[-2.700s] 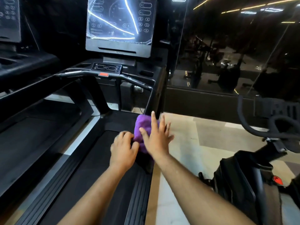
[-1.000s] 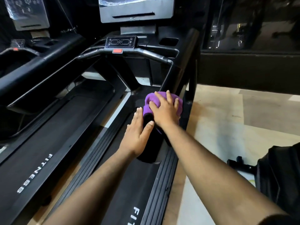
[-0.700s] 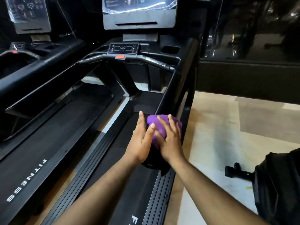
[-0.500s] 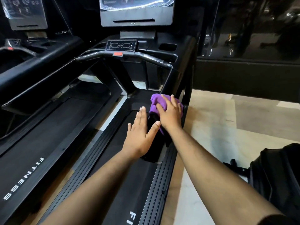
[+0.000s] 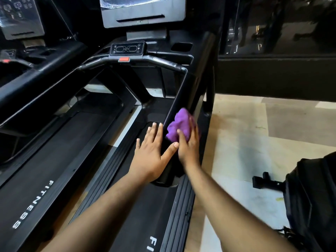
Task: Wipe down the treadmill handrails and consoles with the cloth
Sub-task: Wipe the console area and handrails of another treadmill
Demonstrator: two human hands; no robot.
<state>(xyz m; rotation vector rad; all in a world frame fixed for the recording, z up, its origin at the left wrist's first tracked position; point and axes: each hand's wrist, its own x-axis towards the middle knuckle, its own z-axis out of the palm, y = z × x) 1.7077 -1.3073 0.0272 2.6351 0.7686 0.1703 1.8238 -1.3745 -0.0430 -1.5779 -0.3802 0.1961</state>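
My right hand [image 5: 189, 148] holds a purple cloth [image 5: 179, 124] against the black right handrail [image 5: 189, 91] of the treadmill, thumb on the inner side and fingers over the outer side, blurred by motion. My left hand [image 5: 151, 153] lies flat with straight fingers against the inner face of the same rail, just below the cloth. Farther up are the front handlebar [image 5: 160, 61], a small control panel [image 5: 127, 49] with a red button, and the grey console screen [image 5: 143, 11].
The treadmill belt [image 5: 138, 206] runs under my arms. A second treadmill [image 5: 36, 84] stands close on the left. Pale tiled floor [image 5: 245, 142] lies to the right, with a black bag or machine [image 5: 312, 197] at the lower right and dark glass [image 5: 272, 24] behind.
My right hand has slid the cloth up and down the right handrail; it now sits slightly lower than half a second ago. My left hand stays flat against the rail.
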